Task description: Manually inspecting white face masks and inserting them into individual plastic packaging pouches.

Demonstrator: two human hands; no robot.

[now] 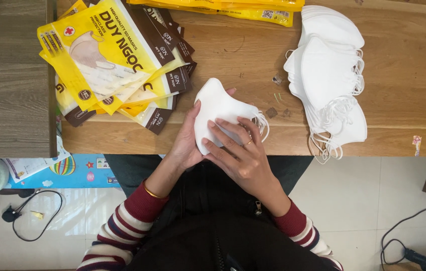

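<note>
**Status: one mask in hand, stack and pouches waiting**

The person holds a small bundle of folded white fabric face masks over the near edge of the brown wooden table. The left hand cups the bundle from below and from the side, its thumb lying along the left edge. The right hand lies on top, fingers spread and pressed flat on the white fabric (a ring shows on one finger). The ear loops trail from the bundle's right end.

Judged from the layout, the work is at an early or middle stage:

- To the right, well apart from the hands, lies a fanned stack of loose white masks, not yet handled.
- To the left, a heap of flat yellow-and-brown printed pouches lies near the bundle. Whether any is filled cannot be told.
- More yellow pouches lie at the far edge.

The held bundle is not in any pouch.
</note>
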